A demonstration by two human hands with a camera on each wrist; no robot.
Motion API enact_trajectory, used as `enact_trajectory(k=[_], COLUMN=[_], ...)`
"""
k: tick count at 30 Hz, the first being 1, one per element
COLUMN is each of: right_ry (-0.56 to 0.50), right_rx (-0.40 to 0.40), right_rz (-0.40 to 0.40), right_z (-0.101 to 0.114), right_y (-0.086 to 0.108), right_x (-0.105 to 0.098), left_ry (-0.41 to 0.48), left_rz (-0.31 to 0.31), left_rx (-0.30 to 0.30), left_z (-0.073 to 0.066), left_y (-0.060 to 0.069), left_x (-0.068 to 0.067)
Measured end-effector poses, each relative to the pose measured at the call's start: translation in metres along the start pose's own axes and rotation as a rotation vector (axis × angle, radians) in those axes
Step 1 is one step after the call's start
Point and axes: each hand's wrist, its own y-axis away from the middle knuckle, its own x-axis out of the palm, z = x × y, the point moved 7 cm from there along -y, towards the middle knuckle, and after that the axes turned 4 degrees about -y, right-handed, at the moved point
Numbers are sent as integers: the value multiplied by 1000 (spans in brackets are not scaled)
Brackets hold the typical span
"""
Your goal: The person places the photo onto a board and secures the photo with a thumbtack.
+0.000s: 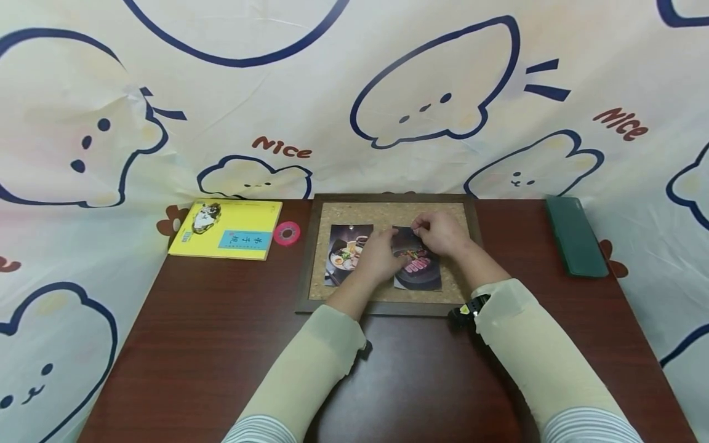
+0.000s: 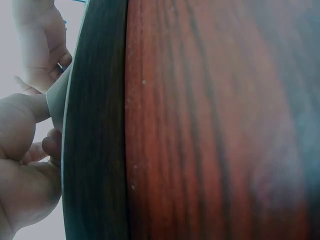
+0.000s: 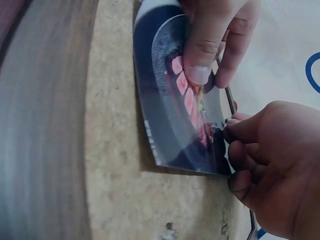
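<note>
A framed cork board [image 1: 382, 213] lies on the table with two food photos on it. On the right-hand photo [image 1: 418, 280], sliced meat in a dark dish is pictured; its lower edge bows off the cork. My left hand [image 1: 379, 257] reaches over this photo's left side, its thumb [image 3: 199, 75] pressing the picture and its other fingers near the upper left corner. At the photo's top edge, my right hand [image 1: 443, 234] pinches a small pushpin [image 3: 230, 121], mostly hidden by the fingertips. The left-hand photo [image 1: 343, 255], showing a bowl of food, lies flat beside my left hand.
A yellow book [image 1: 244, 218] and a pink tape roll [image 1: 287, 234] lie left of the board. Toward the right table edge is a dark green box [image 1: 576, 237]. A patterned cloth [image 1: 332, 123] hangs behind the brown table [image 1: 221, 344].
</note>
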Motion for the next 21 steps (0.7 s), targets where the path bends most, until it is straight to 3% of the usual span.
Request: enact_trajectory(k=[12,21], right_ry=[51,10], right_rx=[22,53], right_rz=[56,30], right_z=[6,-1], right_y=[-6,-8], right_x=[-1,-1], left_ry=[-11,-11], left_rz=[20,18], left_rx=[2,6], left_z=[3,3], left_y=[-1,0], left_x=[5,5])
